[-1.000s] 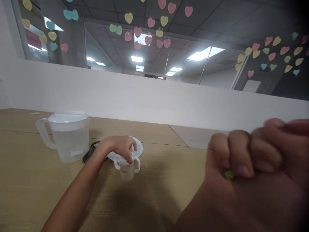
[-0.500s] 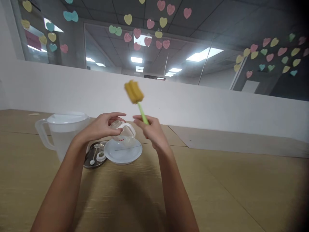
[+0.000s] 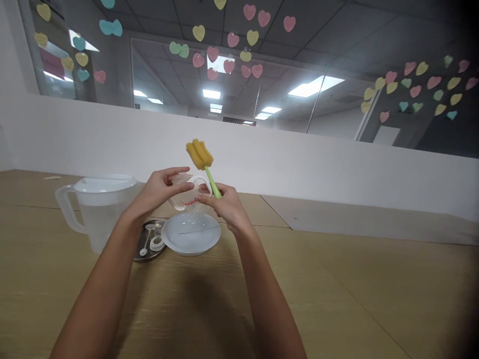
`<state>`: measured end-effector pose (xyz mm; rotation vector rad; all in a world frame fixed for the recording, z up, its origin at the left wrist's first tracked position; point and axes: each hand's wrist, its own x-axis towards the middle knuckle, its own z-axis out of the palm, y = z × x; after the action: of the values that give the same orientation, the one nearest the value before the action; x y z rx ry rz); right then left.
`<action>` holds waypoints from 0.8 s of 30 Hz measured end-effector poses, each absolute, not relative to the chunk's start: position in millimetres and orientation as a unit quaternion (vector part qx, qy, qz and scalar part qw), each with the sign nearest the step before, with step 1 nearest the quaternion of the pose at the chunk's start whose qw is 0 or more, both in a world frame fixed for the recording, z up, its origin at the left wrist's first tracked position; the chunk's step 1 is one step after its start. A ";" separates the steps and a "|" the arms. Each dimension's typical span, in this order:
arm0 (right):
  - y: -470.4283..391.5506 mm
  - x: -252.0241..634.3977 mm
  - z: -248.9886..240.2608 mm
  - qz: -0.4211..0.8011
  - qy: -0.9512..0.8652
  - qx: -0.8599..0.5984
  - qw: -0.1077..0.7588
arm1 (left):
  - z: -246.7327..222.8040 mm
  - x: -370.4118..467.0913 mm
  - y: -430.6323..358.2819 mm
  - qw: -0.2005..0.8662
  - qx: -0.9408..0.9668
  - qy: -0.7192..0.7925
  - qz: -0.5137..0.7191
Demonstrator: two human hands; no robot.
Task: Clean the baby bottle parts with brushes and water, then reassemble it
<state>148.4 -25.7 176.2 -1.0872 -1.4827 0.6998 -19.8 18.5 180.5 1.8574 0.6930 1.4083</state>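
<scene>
My left hand (image 3: 159,192) is closed round a clear baby bottle (image 3: 191,199) with white handles and red lettering, tilted above a white bowl (image 3: 190,248). In my right hand (image 3: 227,203) is the green handle of a sponge brush (image 3: 200,154), its yellow head pointing up. The fingers of my right hand also reach the bottle's right side; whether they grip it is partly hidden.
Left of the bowl, a dark metal tray (image 3: 150,258) holds white and clear bottle parts (image 3: 157,243). A lidded translucent pitcher (image 3: 97,214) stands farther left on the wooden table (image 3: 337,289). Behind is a white wall (image 3: 292,169) below windows with heart-shaped notes.
The bottle has turned and risen slightly in my left hand, its lettering showing more. My right hand has moved left to the bottle, with the brush shifted left and lower.
</scene>
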 end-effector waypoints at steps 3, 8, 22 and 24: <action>-27.6 147.9 177.7 0.297 -0.614 -0.440 0.583 | 176.3 -13.2 24.9 0.433 0.673 0.191 0.569; -26.8 149.1 178.4 0.315 -0.605 -0.406 0.608 | 171.1 -3.8 31.4 0.531 0.639 0.117 0.545; -20.4 161.3 175.8 0.166 -0.622 -0.479 0.596 | 172.9 -4.6 26.3 0.237 0.743 0.295 0.553; -25.6 164.9 178.3 0.155 -0.620 -0.477 0.603 | 173.4 -6.9 26.7 0.138 0.755 0.337 0.546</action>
<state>164.9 -25.6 178.3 -1.1031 -1.4357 0.3591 -6.9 26.7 173.4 2.1829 0.9740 1.5788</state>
